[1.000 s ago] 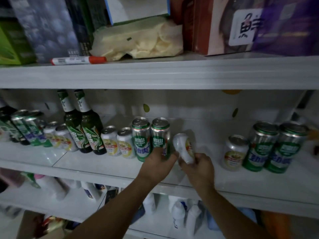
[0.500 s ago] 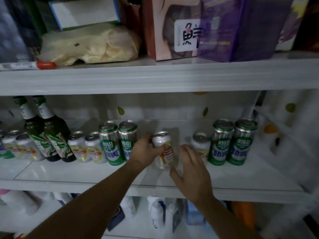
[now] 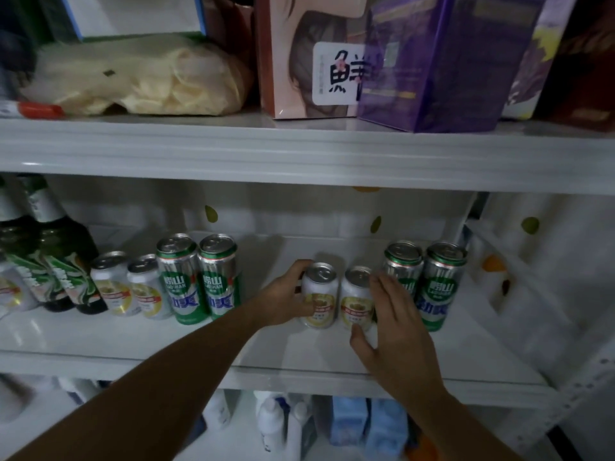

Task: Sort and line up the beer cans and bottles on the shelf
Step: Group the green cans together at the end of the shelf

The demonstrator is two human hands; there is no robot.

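left hand (image 3: 283, 299) grasping short white can (image 3: 318, 296), right hand (image 3: 396, 322) released beside it

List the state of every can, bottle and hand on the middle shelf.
Left hand: gripping the left short can.
Left short can: upright, held.
Right short can: upright, beside it.
Right hand: open, fingers spread by the right short can.
Right tall green cans: upright pair.
Left tall green cans: upright pair.
Green bottles: upright.

Two bare forearms, no sleeves, left hand (image 3: 286, 299), right hand (image 3: 397, 331), unadorned fingers
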